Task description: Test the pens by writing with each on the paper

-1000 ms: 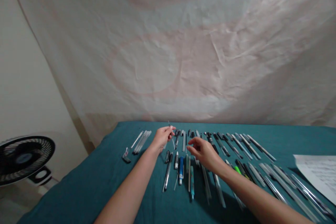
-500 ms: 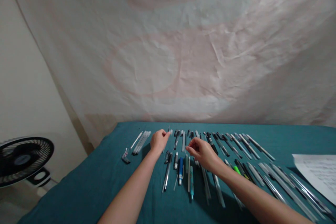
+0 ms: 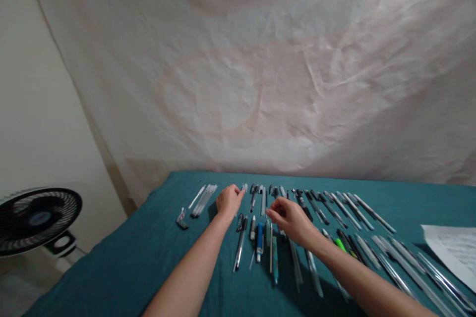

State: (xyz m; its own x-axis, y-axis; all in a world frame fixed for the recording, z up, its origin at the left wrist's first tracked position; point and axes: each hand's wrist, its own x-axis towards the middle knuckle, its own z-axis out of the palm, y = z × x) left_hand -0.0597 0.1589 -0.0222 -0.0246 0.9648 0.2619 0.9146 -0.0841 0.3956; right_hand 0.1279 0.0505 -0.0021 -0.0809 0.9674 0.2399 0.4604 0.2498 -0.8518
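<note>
My left hand is at the far part of the table, thumb and fingers pinched together. A small clear piece, perhaps a pen cap, shows at its fingertips; whether it is held I cannot tell. To the right, my right hand hovers over the pens, its fingers curled in and the fingertips closed. What they hold, if anything, is too small to see. Between the hands lie a dark-capped pen and a clear pen tube. Nearer me are a black-and-clear pen, a blue pen and a teal pen.
Several clear tubes and a small dark-and-clear item lie at left. Rows of pens and tubes stretch rightward on the green cloth. A written sheet is at right, a black fan beyond the left edge.
The view has shifted slightly, so the table's things appear a little further right. Both hands keep nearly the same places and closed shapes.
</note>
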